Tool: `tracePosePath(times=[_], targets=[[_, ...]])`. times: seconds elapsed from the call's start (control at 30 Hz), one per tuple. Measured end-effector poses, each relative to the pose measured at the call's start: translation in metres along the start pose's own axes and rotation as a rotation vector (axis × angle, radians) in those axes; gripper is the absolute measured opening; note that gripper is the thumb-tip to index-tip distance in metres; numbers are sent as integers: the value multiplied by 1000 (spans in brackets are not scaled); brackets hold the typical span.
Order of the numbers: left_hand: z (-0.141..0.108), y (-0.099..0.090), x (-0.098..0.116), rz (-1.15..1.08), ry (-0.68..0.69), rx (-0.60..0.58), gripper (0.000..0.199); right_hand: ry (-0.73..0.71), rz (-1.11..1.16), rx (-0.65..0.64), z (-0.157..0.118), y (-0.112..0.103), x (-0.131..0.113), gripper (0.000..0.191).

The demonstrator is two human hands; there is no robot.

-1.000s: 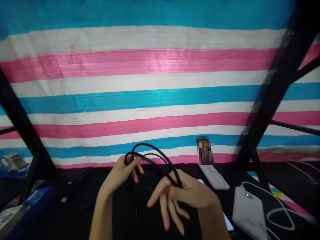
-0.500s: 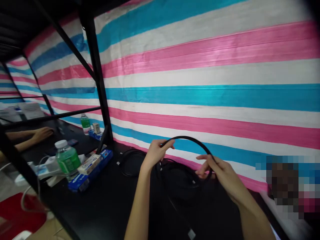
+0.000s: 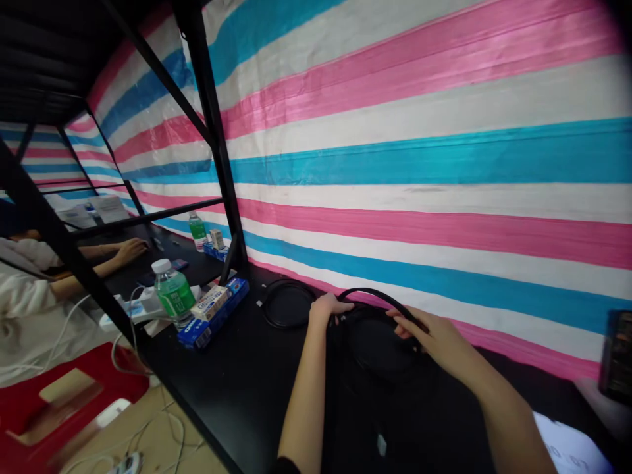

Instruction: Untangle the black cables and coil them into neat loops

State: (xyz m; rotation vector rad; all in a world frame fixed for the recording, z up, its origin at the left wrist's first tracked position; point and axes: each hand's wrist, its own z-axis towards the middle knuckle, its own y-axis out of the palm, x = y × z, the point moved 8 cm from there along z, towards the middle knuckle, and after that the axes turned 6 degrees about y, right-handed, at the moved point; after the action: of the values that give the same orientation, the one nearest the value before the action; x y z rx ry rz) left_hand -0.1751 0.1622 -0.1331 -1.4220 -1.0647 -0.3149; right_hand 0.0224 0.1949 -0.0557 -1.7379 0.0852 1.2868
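Note:
A black cable (image 3: 370, 290) arches between my two hands above the black table. My left hand (image 3: 328, 309) pinches it at the left end of the arch. At the right end, my right hand (image 3: 419, 328) has its fingers closed on the same cable. Its light-coloured plug (image 3: 382, 444) hangs or lies nearer to me, below the hands. Behind my left hand, a second coiled black cable (image 3: 284, 321) lies on the table. More dark cable loops show between and under my hands, but which cable they belong to is unclear.
Left of my hands stand a green-labelled bottle (image 3: 174, 293), a blue box (image 3: 214, 315) and a small carton (image 3: 210, 301) on it. A black metal frame (image 3: 217, 145) rises behind. Another person's hand (image 3: 131, 250) rests on the far-left table. A phone (image 3: 617, 355) is at the right edge.
The view has turned left and down. Both hands have lowered toward the table with the cable, and its arch is flatter.

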Motion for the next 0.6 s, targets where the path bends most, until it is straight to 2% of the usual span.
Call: tracePosePath(times=[0.07, 0.2, 0.27, 0.37, 0.43, 0.5, 0.6], targets=[[1, 3, 3, -68, 19, -45, 36, 13, -31, -2, -1, -2, 2, 40], [-11, -12, 37, -305, 268, 0, 43, -110, -113, 46, -6, -11, -10, 31], [-27, -26, 57, -402, 394, 26, 46, -207, -128, 134, -11, -19, -23, 33], [-57, -49, 81, -498, 523, 61, 47, -326, -75, 333, -23, -35, -45, 36], [-76, -63, 92, -546, 583, 111, 42, -359, 17, 392, -31, -41, -54, 36], [-88, -74, 99, -588, 629, 168, 34, -322, 162, 304, -32, -36, -56, 37], [-93, -79, 103, -641, 673, 214, 25, -239, 369, 24, -31, -15, -55, 38]])
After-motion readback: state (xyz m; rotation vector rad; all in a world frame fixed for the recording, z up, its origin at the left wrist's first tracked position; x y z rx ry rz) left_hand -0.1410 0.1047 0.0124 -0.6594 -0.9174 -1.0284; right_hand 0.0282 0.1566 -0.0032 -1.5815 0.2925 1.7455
